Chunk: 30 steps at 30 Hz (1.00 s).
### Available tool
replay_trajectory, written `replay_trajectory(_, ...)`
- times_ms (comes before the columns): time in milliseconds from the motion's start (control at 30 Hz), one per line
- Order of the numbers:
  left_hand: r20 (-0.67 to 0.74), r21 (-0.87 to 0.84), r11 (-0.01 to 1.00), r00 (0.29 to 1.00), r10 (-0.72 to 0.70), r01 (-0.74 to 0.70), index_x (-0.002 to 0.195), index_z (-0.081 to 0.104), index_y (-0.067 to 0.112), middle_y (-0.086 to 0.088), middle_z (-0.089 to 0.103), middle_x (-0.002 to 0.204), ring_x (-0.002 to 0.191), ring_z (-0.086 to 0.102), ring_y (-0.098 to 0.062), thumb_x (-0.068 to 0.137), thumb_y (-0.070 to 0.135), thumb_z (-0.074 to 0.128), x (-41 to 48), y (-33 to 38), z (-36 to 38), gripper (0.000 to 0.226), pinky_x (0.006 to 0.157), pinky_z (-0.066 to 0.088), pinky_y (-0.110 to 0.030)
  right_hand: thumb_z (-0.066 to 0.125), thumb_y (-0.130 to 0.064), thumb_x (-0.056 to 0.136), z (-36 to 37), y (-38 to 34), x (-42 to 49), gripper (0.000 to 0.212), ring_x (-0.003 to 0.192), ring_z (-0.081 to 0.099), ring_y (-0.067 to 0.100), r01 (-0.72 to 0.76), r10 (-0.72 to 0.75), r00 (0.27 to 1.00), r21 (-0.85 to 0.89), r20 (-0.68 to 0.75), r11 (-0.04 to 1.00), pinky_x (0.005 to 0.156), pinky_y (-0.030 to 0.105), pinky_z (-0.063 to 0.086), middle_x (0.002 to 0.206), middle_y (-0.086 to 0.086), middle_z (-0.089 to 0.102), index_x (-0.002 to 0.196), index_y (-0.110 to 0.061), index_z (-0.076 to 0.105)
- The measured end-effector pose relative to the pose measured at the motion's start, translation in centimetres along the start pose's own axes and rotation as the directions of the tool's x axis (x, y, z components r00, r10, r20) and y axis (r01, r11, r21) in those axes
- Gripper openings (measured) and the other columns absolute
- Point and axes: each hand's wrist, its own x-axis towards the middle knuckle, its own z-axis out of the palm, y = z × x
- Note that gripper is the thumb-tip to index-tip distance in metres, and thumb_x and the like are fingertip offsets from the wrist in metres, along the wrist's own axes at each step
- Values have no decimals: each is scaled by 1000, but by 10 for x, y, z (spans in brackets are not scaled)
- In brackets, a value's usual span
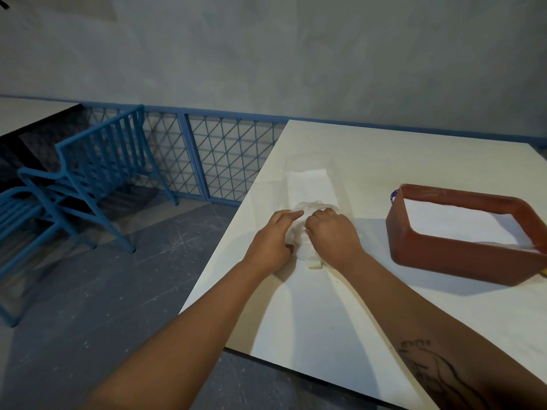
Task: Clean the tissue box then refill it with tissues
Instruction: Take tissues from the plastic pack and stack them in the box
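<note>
Two hands (pixel 302 235), one red tissue box (pixel 461 255), one tissue pack (pixel 310 184), two blue chairs (pixel 88 179).

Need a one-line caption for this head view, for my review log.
Both hands, left hand and right hand, work a tissue pack on the white table beside the red-brown tissue box.

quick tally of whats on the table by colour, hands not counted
White: 1, tissue pack in clear wrap, both hands on its near end
Red-brown: 1, tissue box, open side up, white inside
Blue-purple: 1, small item mostly hidden behind the box
Total: 3
</note>
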Motion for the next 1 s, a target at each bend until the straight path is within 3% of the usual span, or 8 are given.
replay_trajectory(167,-14,-23,1000,1000,1,-2,138,42,24,6,36,145,132,38,-14,78,-8,55,0,-1,1,69,94,43,-25,80,-6,54,-5,2,-14,24,44,54,22,24,-13,987,66,-161,998,42,24,37,53,2,57,57,-11,57)
replay_trajectory(300,-22,-13,1000,1000,6,-7,138,42,23,5,35,146,131,39,-16,80,-7,56,0,1,3,67,98,37,-22,54,-15,73,-9,5,-29,15,43,52,23,58,3,963,219,-268,974,43,28,39,54,3,56,59,-9,58)
replay_trajectory(367,-19,-19,1000,1000,0,0,137,43,23,5,36,145,128,42,-18,80,-5,58,0,3,4,66,98,40,-25,56,-20,70,-11,7,-34,12,48,57,23,55,21,962,267,-273,962,48,28,41,59,2,61,64,-10,61)
replay_trajectory(533,-14,21,998,998,-54,54,136,44,24,6,37,143,118,51,-21,80,3,62,5,5,5,62,87,39,-22,81,-46,51,-3,8,-32,58,74,69,23,-21,35,987,90,-156,996,63,33,50,83,3,72,94,-9,68)
replay_trajectory(667,-24,66,997,999,-35,37,133,48,22,5,38,142,109,55,-23,83,13,63,4,13,7,53,81,43,-26,86,-28,43,2,4,-21,36,51,62,21,-63,58,992,-40,-113,997,54,25,47,56,2,65,72,-12,71)
replay_trajectory(800,-27,191,982,999,21,-15,129,51,24,4,39,141,99,59,-24,86,15,59,6,17,10,44,76,45,-28,83,-11,36,-5,6,-26,33,40,54,17,23,-30,997,-86,-74,996,41,20,38,48,0,56,63,-14,65)
replay_trajectory(933,-99,175,984,995,-3,21,110,54,36,4,66,100,92,62,-20,90,40,48,7,24,14,21,74,45,-30,76,1,34,-26,2,-38,37,36,49,18,46,-48,978,-15,-202,999,36,19,29,48,1,53,67,-11,64)
replay_trajectory(1000,-122,168,985,992,-19,39,113,51,36,4,66,96,91,61,-18,91,40,44,8,23,15,23,73,44,-30,78,3,38,-32,0,-47,39,40,51,19,68,-56,967,41,-248,997,36,22,34,53,2,56,73,-11,65)
